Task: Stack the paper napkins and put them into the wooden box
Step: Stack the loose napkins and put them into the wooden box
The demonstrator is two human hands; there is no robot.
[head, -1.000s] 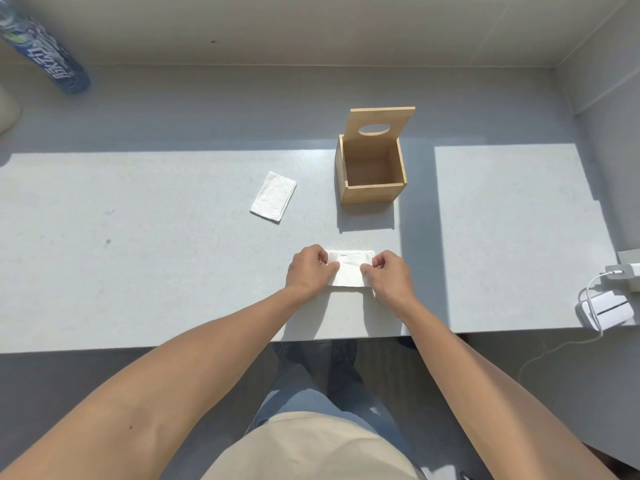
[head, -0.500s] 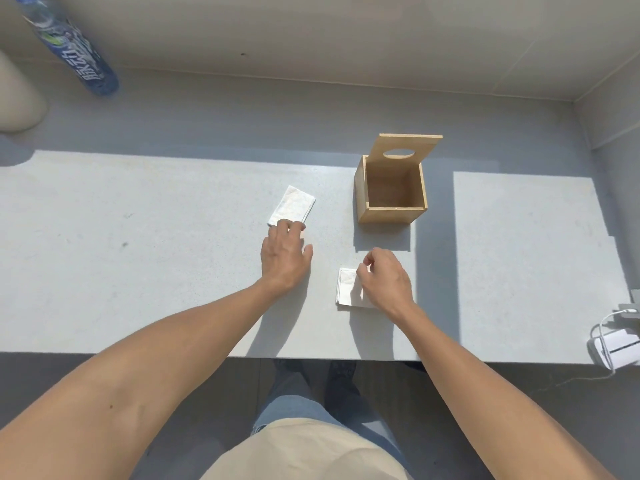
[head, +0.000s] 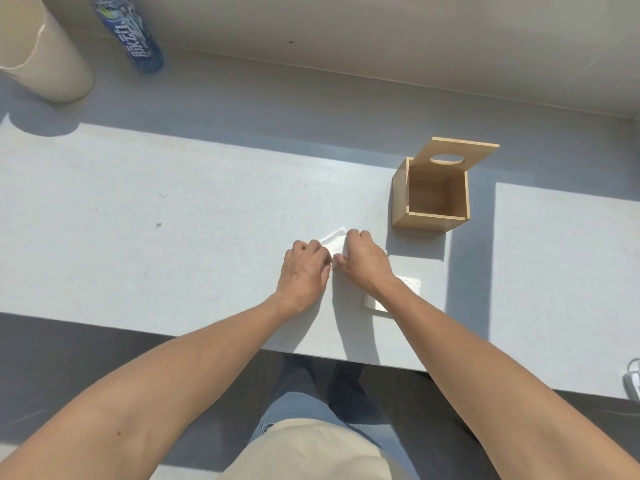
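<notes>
A white paper napkin (head: 334, 239) lies on the grey table, mostly covered by both hands. My left hand (head: 304, 268) pinches its near left edge and my right hand (head: 363, 261) grips its right side. A second folded napkin (head: 412, 285) rests on the table under my right wrist, partly hidden. The wooden box (head: 401, 199) stands open and empty to the right of the hands, its lid with an oval hole (head: 457, 152) tilted back.
A beige cylinder (head: 41, 60) and a blue-labelled bottle (head: 138, 36) stand at the back left. A white cable (head: 633, 379) shows at the right edge. The table's front edge (head: 173, 336) runs close to my body, and a wall lies behind the table.
My left hand has reached the far napkin and my right hand has left the near napkin and joined it there. The view has shifted left.
</notes>
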